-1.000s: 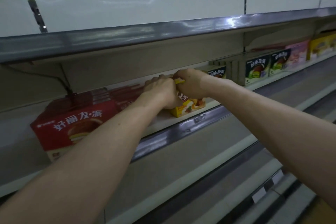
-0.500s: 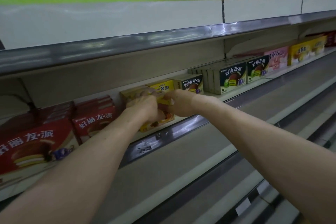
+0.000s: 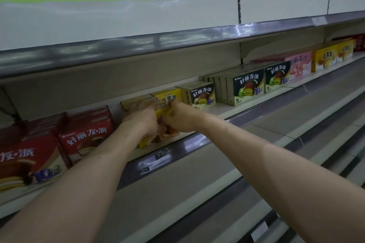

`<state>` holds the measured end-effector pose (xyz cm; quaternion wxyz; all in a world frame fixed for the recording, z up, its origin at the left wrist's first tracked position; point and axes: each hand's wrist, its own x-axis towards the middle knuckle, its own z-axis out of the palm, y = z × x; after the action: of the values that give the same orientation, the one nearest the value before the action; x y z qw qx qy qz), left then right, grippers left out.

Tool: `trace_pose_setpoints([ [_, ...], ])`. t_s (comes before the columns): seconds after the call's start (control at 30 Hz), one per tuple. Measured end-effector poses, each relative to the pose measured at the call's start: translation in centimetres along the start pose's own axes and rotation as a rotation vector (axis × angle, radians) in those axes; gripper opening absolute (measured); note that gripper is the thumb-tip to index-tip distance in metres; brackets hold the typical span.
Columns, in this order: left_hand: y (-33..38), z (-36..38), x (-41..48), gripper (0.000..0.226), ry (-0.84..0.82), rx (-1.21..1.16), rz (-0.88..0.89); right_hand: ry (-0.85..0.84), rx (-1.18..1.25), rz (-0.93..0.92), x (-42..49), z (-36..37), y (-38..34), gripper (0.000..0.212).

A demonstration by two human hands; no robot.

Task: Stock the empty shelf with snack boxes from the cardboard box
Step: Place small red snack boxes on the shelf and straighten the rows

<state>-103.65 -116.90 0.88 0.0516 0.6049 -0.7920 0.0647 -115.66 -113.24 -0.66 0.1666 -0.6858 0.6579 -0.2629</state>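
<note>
Left hand (image 3: 141, 117) bare, fingers blurred. Left forearm (image 3: 85, 173) behind it bare, uncovered to frame edge. Right hand (image 3: 180, 119) bare, knuckles rounded. Right forearm (image 3: 266, 156) behind it likewise bare, slim at wrist.

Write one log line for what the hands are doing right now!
left hand: grips yellow snack box | right hand: grips same box | place: shelf, between red boxes and dark boxes

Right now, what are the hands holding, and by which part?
A yellow box at the front of the shelf. The left hand grips its upper left, the right hand its upper right.
</note>
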Motion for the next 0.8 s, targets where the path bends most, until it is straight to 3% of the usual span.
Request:
trace_pose_setpoints([
  [0.37, 0.0, 0.5, 0.8, 0.1, 0.008, -0.056, -0.039, -0.041, 0.162, -0.079, -0.2, -1.1, 0.3, 0.041],
  [0.63, -0.2, 0.5, -0.1, 0.092, 0.064, -0.111, -0.12, -0.028, 0.383, 0.014, 1.7, -0.7, 0.4, 0.055],
  [0.8, -2.7, 0.3, -0.3, 0.11, 0.008, -0.213, -0.026, -0.087, 0.627, 0.107, 3.6, 0.5, 0.0, 0.069],
])
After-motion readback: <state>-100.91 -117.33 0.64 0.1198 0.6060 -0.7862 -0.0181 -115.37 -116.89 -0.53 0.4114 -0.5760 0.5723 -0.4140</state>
